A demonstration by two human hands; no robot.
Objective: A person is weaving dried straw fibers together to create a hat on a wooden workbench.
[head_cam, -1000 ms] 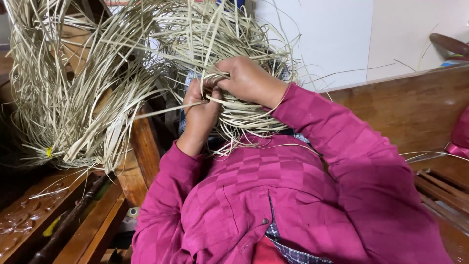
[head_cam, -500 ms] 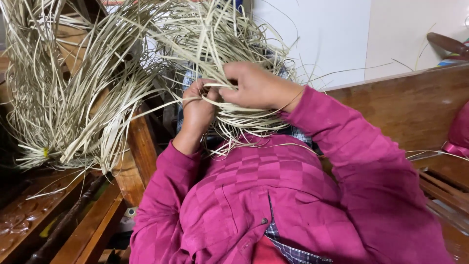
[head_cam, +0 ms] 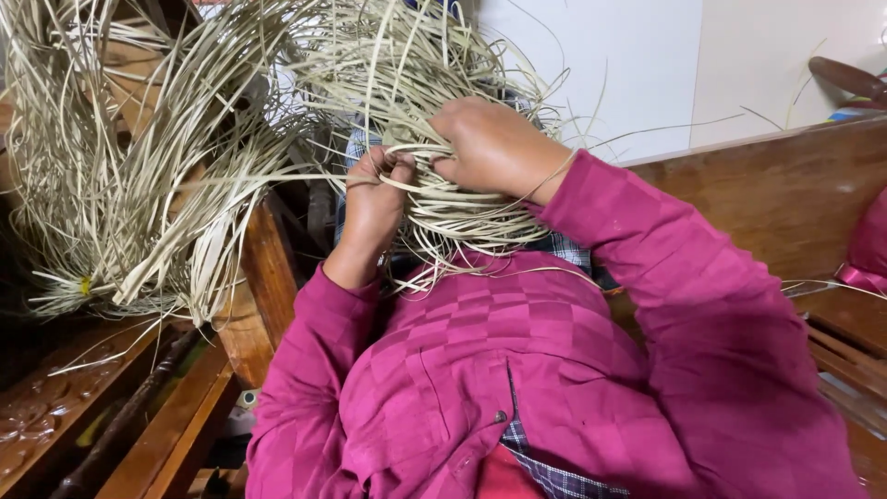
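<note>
The left hand (head_cam: pixel 377 199) is closed in a fist around a few pale straw strips (head_cam: pixel 434 199), which loop just to its right. The right hand (head_cam: pixel 494 148) sits just beside it, fingers curled tight over the same strips. A big tangled bundle of straw (head_cam: pixel 139 176) hangs left of both hands over a wooden frame (head_cam: pixel 268 277).
</note>
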